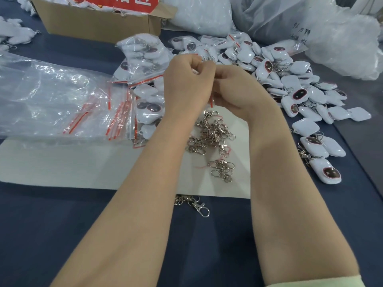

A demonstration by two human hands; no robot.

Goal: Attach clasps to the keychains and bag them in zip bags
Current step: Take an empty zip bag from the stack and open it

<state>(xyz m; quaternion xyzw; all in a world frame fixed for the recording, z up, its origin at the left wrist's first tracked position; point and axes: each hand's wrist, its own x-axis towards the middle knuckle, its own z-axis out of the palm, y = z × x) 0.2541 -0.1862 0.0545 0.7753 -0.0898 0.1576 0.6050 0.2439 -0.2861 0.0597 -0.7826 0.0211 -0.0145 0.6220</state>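
My left hand (186,79) and my right hand (234,88) are pressed together above the table, fingers closed on a small zip bag (211,102). Only its red strip shows under my right palm; its contents are hidden. Loose silver clasps (213,133) lie in a heap on a white sheet (83,162) just below my hands. One more clasp (200,206) lies on the dark cloth nearer me. White keychains (300,96) with dark oval faces are piled to the right. Filled zip bags (143,59) lie to the left of my hands.
A stack of empty zip bags (51,96) with red strips lies at the left. A cardboard box (99,23) stands at the back, with large white plastic sacks (342,44) at the back right. White plush pieces (16,32) sit at the far left edge.
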